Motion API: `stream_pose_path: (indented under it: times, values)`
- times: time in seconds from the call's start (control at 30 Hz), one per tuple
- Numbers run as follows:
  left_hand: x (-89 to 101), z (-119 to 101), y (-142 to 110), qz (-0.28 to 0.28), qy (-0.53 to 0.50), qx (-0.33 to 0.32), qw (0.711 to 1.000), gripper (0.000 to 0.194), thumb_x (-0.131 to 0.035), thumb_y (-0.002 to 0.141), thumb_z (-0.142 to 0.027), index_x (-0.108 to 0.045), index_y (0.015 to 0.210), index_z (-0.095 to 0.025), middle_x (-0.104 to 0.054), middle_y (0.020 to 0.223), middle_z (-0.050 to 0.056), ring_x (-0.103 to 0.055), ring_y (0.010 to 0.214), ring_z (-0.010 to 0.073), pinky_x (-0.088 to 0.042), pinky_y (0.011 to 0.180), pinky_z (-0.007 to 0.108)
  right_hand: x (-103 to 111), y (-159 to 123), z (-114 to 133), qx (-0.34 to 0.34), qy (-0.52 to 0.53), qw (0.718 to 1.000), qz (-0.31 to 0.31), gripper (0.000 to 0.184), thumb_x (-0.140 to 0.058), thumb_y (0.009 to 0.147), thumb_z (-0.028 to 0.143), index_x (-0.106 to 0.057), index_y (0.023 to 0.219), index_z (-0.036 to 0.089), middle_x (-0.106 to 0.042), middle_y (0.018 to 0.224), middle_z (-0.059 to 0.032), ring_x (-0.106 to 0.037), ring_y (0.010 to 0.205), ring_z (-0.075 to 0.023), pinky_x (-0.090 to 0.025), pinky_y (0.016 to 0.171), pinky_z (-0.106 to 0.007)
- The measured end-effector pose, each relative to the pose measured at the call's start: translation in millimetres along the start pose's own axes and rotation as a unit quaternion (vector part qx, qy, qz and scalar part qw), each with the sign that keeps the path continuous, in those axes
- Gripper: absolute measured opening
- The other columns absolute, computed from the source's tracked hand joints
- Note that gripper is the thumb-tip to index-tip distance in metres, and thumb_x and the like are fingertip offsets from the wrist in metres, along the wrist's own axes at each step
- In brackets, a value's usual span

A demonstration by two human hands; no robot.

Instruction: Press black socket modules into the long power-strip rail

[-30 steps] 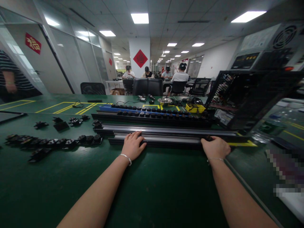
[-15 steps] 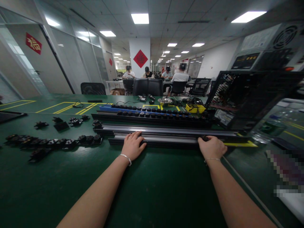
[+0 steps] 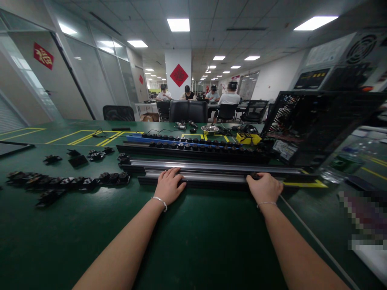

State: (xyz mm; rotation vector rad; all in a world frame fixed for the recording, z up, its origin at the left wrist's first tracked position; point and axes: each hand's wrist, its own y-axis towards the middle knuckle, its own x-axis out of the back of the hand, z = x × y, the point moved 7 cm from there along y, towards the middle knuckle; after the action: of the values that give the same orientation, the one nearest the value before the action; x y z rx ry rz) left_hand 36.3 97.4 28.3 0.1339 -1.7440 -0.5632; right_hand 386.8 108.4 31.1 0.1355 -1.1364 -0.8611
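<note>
One rail, nearest the person, long axis left to right across the surface. Small black part at the rail's right portion, mostly hidden; right hand nearer, grip pinching it between thumb and fingers, palm down, wrist angled inward. Left hand lies over the rail's left portion, fingers slightly spread, forearm slanting in from near side.

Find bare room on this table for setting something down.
Bare green tabletop: between the left forearm and right forearm, this side of the front metal rail; also left of the left forearm, nearer than the black parts. Crowded: beyond that rail to the metal bowl.
</note>
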Motion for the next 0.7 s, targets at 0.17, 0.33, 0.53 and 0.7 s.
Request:
stream_pose_path:
  times: [0.17, 0.33, 0.53, 0.7]
  values:
    - [-0.3, 0, 0, -0.002, -0.003, -0.003, 1.000, 0.024, -0.048, 0.082, -0.041, -0.064, 0.096, -0.029, -0.051, 0.133, 0.003, -0.041, 0.125, 0.0234, -0.029, 0.104, 0.046, 1, -5, 11, 0.023, -0.003, 1.000, 0.008, 0.033, -0.054, 0.066, 0.045, -0.060, 0.082, 0.017, -0.062, 0.083, -0.0110, -0.052, 0.086, -0.0275, -0.032, 0.087, -0.042]
    - [-0.7, 0, 0, 0.001, 0.002, -0.002, 1.000, 0.024, -0.048, 0.082, -0.041, -0.063, 0.097, -0.029, -0.050, 0.134, 0.003, -0.040, 0.126, 0.0232, -0.029, 0.104, 0.046, 1, -11, 22, 0.042, 0.001, 0.999, 0.021, 0.033, -0.054, 0.068, 0.045, -0.059, 0.083, 0.016, -0.062, 0.086, -0.0122, -0.052, 0.088, -0.0273, -0.032, 0.088, -0.042]
    - [0.0, -1, 0, 0.005, 0.010, -0.002, 1.000, 0.024, -0.047, 0.083, -0.041, -0.063, 0.097, -0.029, -0.050, 0.134, 0.003, -0.040, 0.126, 0.0225, -0.029, 0.104, 0.046, 1, -12, 26, 0.055, 0.001, 0.998, 0.028, 0.034, -0.054, 0.069, 0.046, -0.059, 0.084, 0.016, -0.063, 0.087, -0.0123, -0.053, 0.088, -0.0267, -0.032, 0.089, -0.041]
    - [0.1, -1, 0, 0.003, 0.008, -0.002, 1.000, 0.025, -0.047, 0.083, -0.041, -0.063, 0.097, -0.028, -0.050, 0.134, 0.003, -0.040, 0.126, 0.0231, -0.029, 0.105, 0.046, 0, -14, 30, 0.068, -0.009, 0.997, 0.031, 0.034, -0.055, 0.069, 0.046, -0.061, 0.083, 0.015, -0.063, 0.086, -0.0122, -0.054, 0.087, -0.0266, -0.034, 0.086, -0.038]
